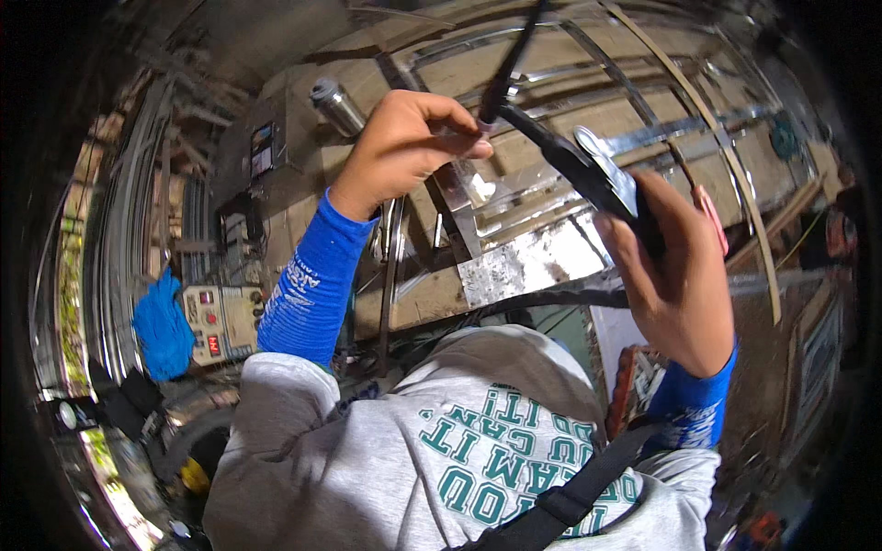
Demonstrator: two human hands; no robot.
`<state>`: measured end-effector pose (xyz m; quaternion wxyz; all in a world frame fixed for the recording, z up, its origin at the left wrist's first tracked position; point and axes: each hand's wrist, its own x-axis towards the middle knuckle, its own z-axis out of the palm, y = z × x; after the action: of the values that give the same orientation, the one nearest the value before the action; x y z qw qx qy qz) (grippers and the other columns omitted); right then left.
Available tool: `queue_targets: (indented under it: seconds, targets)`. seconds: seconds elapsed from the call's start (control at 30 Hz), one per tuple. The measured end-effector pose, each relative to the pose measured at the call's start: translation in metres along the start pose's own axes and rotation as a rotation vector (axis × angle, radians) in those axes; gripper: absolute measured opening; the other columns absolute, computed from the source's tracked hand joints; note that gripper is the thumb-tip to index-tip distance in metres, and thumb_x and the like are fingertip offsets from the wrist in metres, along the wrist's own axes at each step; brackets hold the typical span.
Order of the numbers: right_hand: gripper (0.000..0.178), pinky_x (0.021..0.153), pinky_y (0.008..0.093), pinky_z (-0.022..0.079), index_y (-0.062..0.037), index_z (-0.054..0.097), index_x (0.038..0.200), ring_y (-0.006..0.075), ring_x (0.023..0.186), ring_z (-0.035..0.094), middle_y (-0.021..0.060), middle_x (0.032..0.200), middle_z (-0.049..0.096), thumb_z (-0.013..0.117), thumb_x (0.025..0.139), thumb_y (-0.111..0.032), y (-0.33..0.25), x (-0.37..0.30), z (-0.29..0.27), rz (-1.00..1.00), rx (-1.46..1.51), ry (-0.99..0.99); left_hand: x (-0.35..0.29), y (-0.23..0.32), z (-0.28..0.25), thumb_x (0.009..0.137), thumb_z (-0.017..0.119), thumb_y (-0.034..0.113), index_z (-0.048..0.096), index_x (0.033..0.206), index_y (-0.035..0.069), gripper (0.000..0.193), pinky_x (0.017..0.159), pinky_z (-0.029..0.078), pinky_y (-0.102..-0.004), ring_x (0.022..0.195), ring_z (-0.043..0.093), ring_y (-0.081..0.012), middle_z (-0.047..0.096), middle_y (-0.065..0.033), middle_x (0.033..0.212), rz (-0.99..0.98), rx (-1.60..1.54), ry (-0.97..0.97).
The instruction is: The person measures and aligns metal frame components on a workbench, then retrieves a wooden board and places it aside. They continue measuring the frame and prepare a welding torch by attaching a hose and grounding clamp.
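Note:
My right hand [675,275] is wrapped round a long black thing with a shiny pale face [583,170]; its kind is unclear. At its far left end it meets a thin black arm [516,55] that runs up out of view. By that joint my left hand [404,142] makes a pinch, thumb and forefinger almost together. A small pale bit shows at those fingertips, too small to name. Below both hands lies a bright metal plate [528,266] on the worktable's near edge. Blue sleeves cover both forearms.
A metal tumbler [337,107] and a phone [264,149] stand at the table's far left. Metal frame bars [611,73] and a thin bent strip [726,138] lie across the top. Left are a control box [220,317] and a blue cloth or glove [163,326].

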<state>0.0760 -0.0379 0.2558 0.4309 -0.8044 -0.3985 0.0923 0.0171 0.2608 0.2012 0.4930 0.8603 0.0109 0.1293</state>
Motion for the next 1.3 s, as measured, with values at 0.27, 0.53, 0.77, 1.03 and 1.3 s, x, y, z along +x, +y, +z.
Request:
queue_targets:
  seconds: [0.27, 0.53, 0.77, 1.03, 1.3]
  targets:
    - [0.017, 0.055, 0.0359, 0.039, 0.0046, 0.064, 0.103, 0.0193, 0.058, 0.05, 0.011, 0.068, 0.055, 0.068, 0.094, -0.009, -0.015, 0.018, -0.002, -0.016, -0.194, -0.082, 0.008, -0.018, -0.002, 0.087, 0.081, 0.006, 0.073, 0.094, -0.005, 0.016, 0.062, 0.057, -0.0279, 0.074, 0.069, -0.0113, 0.073, -0.0077, 0.082, -0.034, -0.049, -0.139]
    - [0.015, 0.056, 0.0367, 0.041, 0.0045, 0.062, 0.098, 0.0215, 0.057, 0.051, 0.014, 0.068, 0.057, 0.066, 0.095, -0.01, -0.015, 0.014, 0.006, -0.139, -0.237, 0.0, 0.004, -0.026, -0.001, 0.083, 0.086, 0.014, 0.075, 0.093, -0.004, 0.023, 0.068, 0.054, -0.0255, 0.073, 0.065, -0.0077, 0.074, -0.006, 0.082, -0.094, -0.06, -0.113]
    - [0.017, 0.057, 0.0327, 0.04, 0.0062, 0.061, 0.103, 0.0147, 0.064, 0.046, 0.0082, 0.072, 0.055, 0.065, 0.097, -0.009, -0.013, 0.018, 0.012, 0.035, -0.21, -0.137, 0.005, -0.03, -0.005, 0.083, 0.081, 0.002, 0.074, 0.105, -0.003, 0.024, 0.079, 0.058, -0.0292, 0.088, 0.07, -0.014, 0.075, -0.0081, 0.098, 0.025, 0.074, -0.199]
    - [0.038, 0.069, 0.0293, 0.049, 0.0074, 0.059, 0.121, 0.0142, 0.077, 0.058, 0.0134, 0.091, 0.065, 0.07, 0.099, -0.021, -0.003, 0.021, 0.021, 0.149, -0.205, -0.166, 0.023, -0.015, -0.017, 0.094, 0.073, 0.011, 0.068, 0.126, 0.001, 0.034, 0.087, 0.058, -0.0311, 0.098, 0.072, -0.0163, 0.076, -0.0095, 0.105, 0.155, -0.191, -0.188]
    - [0.039, 0.074, 0.0343, 0.053, 0.0079, 0.061, 0.119, 0.0208, 0.081, 0.066, 0.0195, 0.097, 0.07, 0.072, 0.097, -0.022, 0.001, 0.027, 0.018, 0.117, -0.231, -0.16, 0.036, -0.021, -0.014, 0.093, 0.074, 0.011, 0.07, 0.118, -0.001, 0.027, 0.092, 0.055, -0.0304, 0.099, 0.071, -0.0168, 0.076, -0.0097, 0.104, 0.171, -0.03, -0.174]
